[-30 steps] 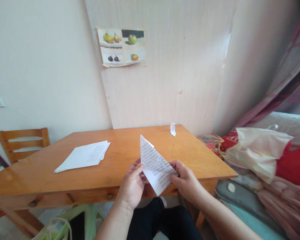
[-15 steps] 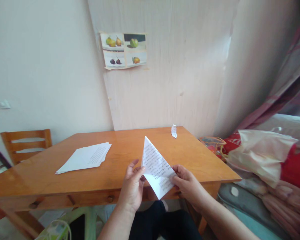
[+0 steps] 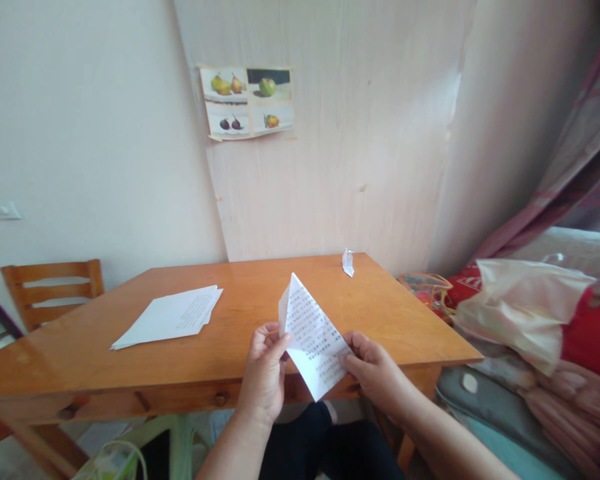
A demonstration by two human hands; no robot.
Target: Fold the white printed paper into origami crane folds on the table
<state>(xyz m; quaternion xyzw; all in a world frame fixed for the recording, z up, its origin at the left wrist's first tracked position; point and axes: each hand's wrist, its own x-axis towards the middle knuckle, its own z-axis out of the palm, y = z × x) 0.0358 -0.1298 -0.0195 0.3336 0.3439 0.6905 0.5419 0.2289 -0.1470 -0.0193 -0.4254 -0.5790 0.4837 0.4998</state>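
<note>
Both my hands hold a folded sheet of printed paper [image 3: 313,333] above the near edge of the wooden table [image 3: 240,303]. The sheet is folded into a pointed, kite-like shape with text on its face. My left hand [image 3: 265,373] pinches its left corner with fingers curled. My right hand [image 3: 375,370] grips its right corner between thumb and fingers. A flap stands up along the sheet's left edge.
A stack of white printed sheets [image 3: 170,317] lies on the table's left half. A small folded paper figure [image 3: 348,262] stands at the far right edge. A wooden chair [image 3: 50,287] is at left. Bags and bedding [image 3: 520,307] crowd the right. Fruit pictures [image 3: 247,100] hang on the wall.
The paper's upper left edge has been folded in closer and a flap now stands up there. My left fingers have curled tighter round the corner. The view shifted slightly.
</note>
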